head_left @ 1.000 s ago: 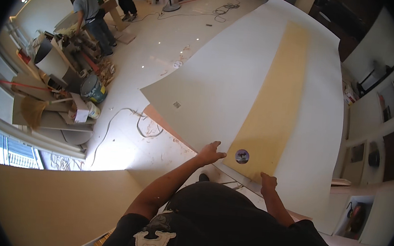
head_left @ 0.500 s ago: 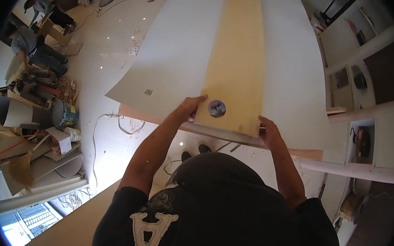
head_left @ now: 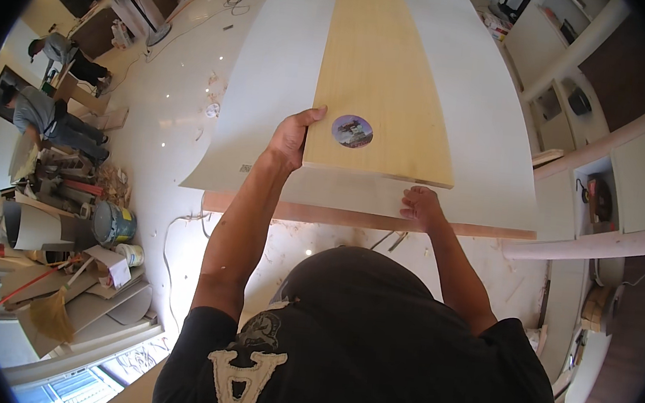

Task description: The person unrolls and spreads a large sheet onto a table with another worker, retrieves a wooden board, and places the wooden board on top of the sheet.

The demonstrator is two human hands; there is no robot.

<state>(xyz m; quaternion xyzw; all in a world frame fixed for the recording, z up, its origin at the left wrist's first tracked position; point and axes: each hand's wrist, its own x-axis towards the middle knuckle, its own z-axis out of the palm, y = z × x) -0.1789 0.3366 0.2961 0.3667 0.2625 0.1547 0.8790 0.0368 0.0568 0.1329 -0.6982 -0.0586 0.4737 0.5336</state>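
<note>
A long pale-yellow wooden board (head_left: 385, 75), with a round picture sticker (head_left: 352, 131) near its close end, stretches away from me over a large white sheet (head_left: 270, 95). My left hand (head_left: 294, 137) grips the board's left edge by the near corner, thumb on top and fingers hidden beneath. Just below the board's near right end, my right hand (head_left: 421, 205) is apart from it, over the white sheet. Its fingers are curled in, and nothing shows in them. A thin dark gap under the board's near edge suggests that end is slightly lifted.
A brown wooden edge (head_left: 306, 213) runs below the sheet's near side. Shelves and cabinets (head_left: 627, 184) line the right. On the left floor are buckets (head_left: 114, 223), a broom (head_left: 52, 315) and scrap panels. Two people (head_left: 51, 117) work at far left.
The board's near end has moved away from me, and its right corner has swung right. My right hand has let go of the right edge; my left still holds on.
</note>
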